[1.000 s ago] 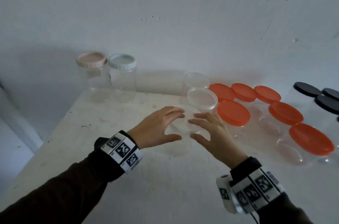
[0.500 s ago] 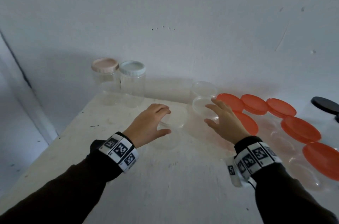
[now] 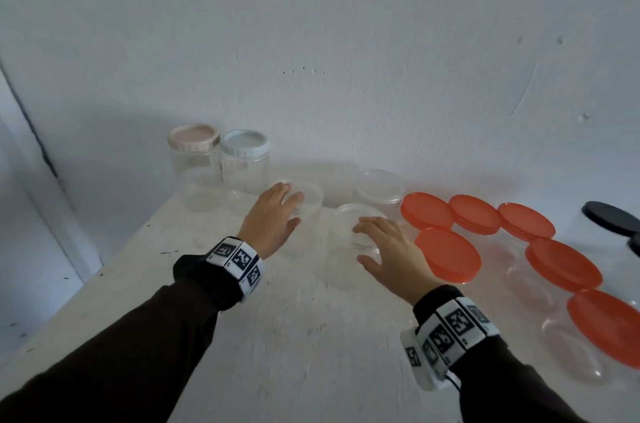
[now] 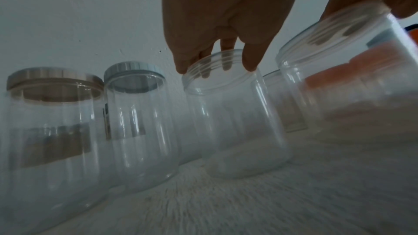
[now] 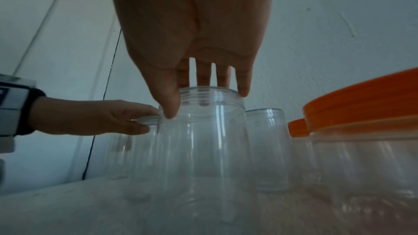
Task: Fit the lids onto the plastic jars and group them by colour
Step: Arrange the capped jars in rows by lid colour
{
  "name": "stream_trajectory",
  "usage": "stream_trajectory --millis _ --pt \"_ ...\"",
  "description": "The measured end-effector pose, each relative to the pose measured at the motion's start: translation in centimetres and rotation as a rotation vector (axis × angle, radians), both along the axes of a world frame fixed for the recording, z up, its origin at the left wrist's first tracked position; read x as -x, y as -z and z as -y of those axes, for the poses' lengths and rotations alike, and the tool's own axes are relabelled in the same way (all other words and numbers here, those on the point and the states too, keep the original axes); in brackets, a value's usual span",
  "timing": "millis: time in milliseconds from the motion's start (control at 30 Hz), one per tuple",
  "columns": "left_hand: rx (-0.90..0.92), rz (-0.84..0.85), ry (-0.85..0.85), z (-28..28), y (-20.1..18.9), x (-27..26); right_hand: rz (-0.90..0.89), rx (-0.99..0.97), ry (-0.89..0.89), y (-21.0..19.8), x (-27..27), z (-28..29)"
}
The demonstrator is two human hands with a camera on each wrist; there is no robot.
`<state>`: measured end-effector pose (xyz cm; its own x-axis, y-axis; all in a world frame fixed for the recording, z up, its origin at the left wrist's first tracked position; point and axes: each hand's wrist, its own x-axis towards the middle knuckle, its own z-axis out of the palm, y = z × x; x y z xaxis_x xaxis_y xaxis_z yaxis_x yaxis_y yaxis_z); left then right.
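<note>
Two clear plastic jars stand mid-table. My left hand [image 3: 292, 211] grips the top of the left clear jar [image 3: 311, 200], fingers over its rim and thumb on its side; its fingertips [image 4: 250, 62] hook the far rim of this jar [image 4: 233, 113]. Just right of it, my right hand [image 3: 367, 244] holds the second clear jar [image 3: 346, 214] from above. The thumb [image 5: 168, 108] and fingers clasp that jar's [image 5: 203, 140] rim. Whether clear lids sit on these jars, I cannot tell.
A pink-lidded jar [image 3: 194, 142] and a pale blue-lidded jar [image 3: 245, 145] stand at the back left by the wall. A third clear jar [image 3: 379, 188] is behind my right hand. Several orange-lidded jars [image 3: 446, 254] fill the right, black-lidded ones [image 3: 609, 221] beyond. The table's [image 3: 311, 336] left edge [image 3: 104, 270] drops off.
Both hands were on one clear jar. My left hand has carried it back and left toward the pink and blue jars. My right hand let go and took hold of another clear jar.
</note>
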<state>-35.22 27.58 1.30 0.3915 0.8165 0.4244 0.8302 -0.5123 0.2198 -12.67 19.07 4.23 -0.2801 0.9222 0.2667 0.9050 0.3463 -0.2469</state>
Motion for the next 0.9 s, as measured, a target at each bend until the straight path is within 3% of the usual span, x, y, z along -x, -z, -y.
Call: stream_trajectory --millis 300,700,833,900 --pt "0.024 -0.067 -0.057 -3.0 0.3 -0.3 -0.017 -0.044 -0.037 0.8 0.1 -0.6" --pt "-0.043 -0.045 -0.043 -5.6 0.6 -0.6 -0.028 0.065 -0.234 -1.1 0.5 -0.9" --pt "-0.094 -0.031 0.004 -5.9 0.7 -0.4 -0.222 0.031 -0.136 -2.8 -0.3 -2.9" --pt "-0.103 -0.037 0.007 -6.1 0.8 -0.2 -0.210 -0.026 -0.004 -3.2 -1.0 -4.6"
